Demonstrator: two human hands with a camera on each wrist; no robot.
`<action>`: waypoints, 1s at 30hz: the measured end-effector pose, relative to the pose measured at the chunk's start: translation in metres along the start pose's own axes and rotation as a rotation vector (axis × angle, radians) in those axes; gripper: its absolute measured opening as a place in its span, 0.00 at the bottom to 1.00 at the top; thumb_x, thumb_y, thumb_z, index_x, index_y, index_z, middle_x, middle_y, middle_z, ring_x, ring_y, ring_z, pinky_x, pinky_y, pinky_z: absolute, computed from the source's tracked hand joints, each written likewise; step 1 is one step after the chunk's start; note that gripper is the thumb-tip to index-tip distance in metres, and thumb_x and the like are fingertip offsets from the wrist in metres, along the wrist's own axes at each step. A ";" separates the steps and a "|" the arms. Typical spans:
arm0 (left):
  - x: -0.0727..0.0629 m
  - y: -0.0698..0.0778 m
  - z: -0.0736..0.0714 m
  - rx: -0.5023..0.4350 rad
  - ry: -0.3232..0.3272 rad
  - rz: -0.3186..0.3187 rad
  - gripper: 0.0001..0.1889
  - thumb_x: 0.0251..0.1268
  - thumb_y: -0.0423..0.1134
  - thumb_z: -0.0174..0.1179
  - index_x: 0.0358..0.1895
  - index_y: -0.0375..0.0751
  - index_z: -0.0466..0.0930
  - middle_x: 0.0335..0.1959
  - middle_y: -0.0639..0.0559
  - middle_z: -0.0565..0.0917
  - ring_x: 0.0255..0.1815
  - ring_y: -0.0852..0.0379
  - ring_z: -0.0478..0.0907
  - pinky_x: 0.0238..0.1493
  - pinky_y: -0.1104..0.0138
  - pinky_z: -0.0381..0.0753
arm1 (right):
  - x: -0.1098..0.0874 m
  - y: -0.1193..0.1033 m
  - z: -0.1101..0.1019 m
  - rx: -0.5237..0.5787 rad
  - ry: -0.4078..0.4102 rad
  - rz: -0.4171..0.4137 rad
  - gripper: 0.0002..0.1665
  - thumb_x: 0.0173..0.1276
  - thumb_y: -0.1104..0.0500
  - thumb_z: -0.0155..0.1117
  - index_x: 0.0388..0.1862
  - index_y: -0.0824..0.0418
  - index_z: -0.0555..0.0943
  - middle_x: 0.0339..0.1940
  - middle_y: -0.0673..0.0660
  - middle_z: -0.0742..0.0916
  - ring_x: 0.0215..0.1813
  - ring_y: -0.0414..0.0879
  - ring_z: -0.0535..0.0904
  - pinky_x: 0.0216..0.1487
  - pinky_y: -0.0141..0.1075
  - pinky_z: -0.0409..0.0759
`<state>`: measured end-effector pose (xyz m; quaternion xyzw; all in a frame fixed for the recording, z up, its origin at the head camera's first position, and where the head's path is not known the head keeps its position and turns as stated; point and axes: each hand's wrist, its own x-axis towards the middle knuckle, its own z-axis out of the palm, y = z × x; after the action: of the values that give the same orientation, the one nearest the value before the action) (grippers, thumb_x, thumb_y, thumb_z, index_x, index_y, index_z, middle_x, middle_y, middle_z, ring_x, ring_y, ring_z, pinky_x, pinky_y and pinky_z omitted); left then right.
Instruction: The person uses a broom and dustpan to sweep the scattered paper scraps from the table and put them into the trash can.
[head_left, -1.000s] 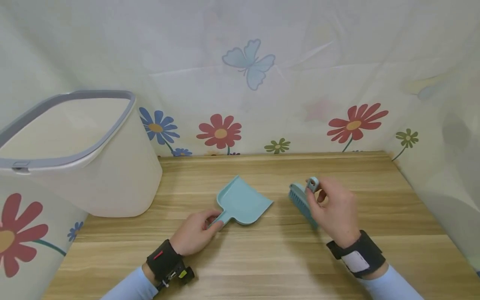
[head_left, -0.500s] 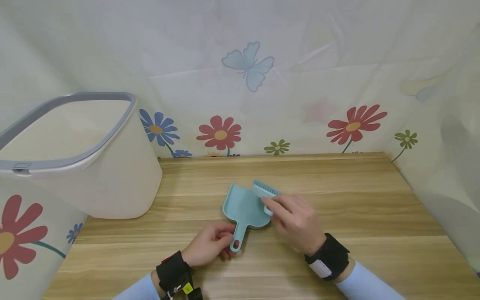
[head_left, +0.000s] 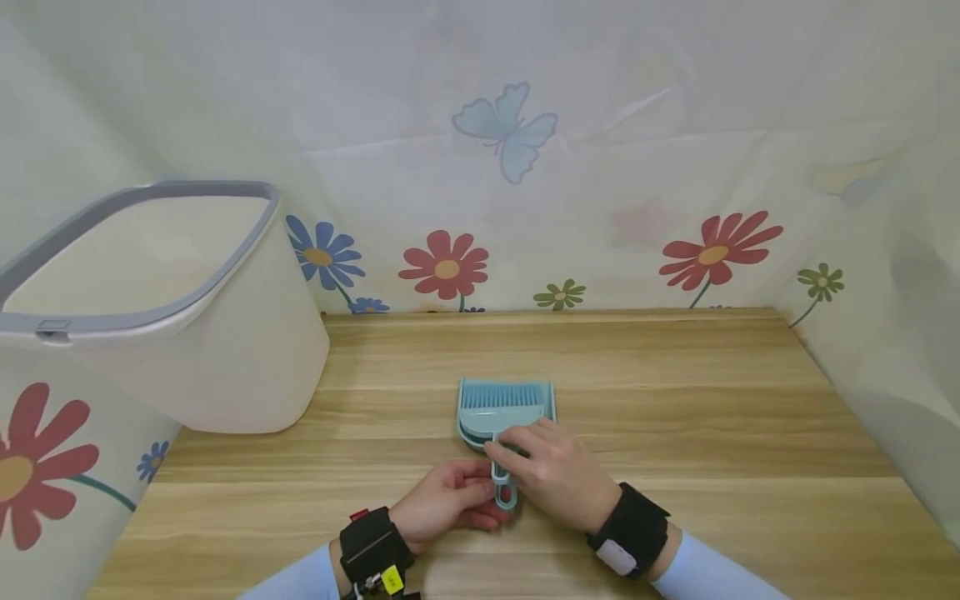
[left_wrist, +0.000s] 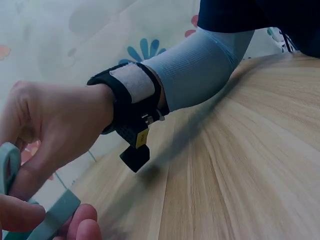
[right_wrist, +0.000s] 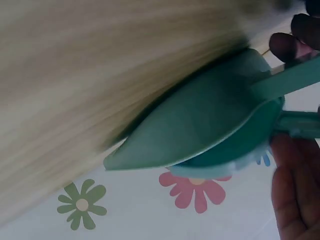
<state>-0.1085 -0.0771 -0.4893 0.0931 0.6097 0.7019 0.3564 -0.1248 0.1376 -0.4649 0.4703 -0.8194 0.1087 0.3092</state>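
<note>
A light blue dustpan [right_wrist: 185, 125] is at the middle of the wooden table. My left hand [head_left: 453, 504] grips its handle from the left, thumb on top and fingers beneath. Over the pan lies a matching hand brush [head_left: 501, 419], bristles pointing away from me. My right hand [head_left: 558, 475] pinches the brush handle from the right, just above the dustpan handle. In the left wrist view, the right hand [left_wrist: 65, 125] is close over the left fingers [left_wrist: 82, 225]. The right wrist view shows the brush head [right_wrist: 235, 150] lying against the pan's inner side.
On the left stands a large white bin [head_left: 240, 350] with a grey rim. A flowered sheet [head_left: 637, 150] hangs behind the wooden table [head_left: 712, 400] and along its sides.
My right hand has brought the brush leftward and turned it over, onto the dustpan. My left hand has turned the dustpan so its handle points towards me and shifted it slightly right.
</note>
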 end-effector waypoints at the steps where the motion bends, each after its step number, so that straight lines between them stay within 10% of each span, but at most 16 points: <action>1: 0.001 0.000 0.002 -0.006 0.001 0.003 0.21 0.80 0.36 0.55 0.69 0.29 0.73 0.50 0.43 0.88 0.42 0.58 0.87 0.45 0.68 0.86 | -0.001 0.000 -0.002 0.011 -0.029 0.015 0.17 0.60 0.61 0.75 0.49 0.55 0.89 0.42 0.50 0.88 0.41 0.42 0.86 0.44 0.37 0.84; 17: 0.009 -0.002 0.009 -0.057 0.019 0.004 0.21 0.78 0.32 0.56 0.69 0.29 0.72 0.51 0.43 0.89 0.41 0.60 0.87 0.40 0.70 0.85 | -0.002 -0.004 -0.025 0.189 -0.393 0.223 0.21 0.63 0.61 0.69 0.56 0.55 0.88 0.52 0.52 0.86 0.45 0.42 0.85 0.44 0.38 0.87; 30: 0.009 0.000 0.012 -0.024 0.045 -0.007 0.19 0.78 0.34 0.56 0.65 0.27 0.74 0.47 0.43 0.90 0.38 0.59 0.88 0.40 0.69 0.86 | -0.008 -0.002 -0.024 0.175 -0.383 0.234 0.18 0.63 0.60 0.71 0.52 0.57 0.89 0.50 0.52 0.87 0.51 0.44 0.85 0.52 0.40 0.86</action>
<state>-0.1082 -0.0620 -0.4895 0.0707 0.6096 0.7096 0.3462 -0.1105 0.1538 -0.4512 0.4093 -0.8994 0.1233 0.0913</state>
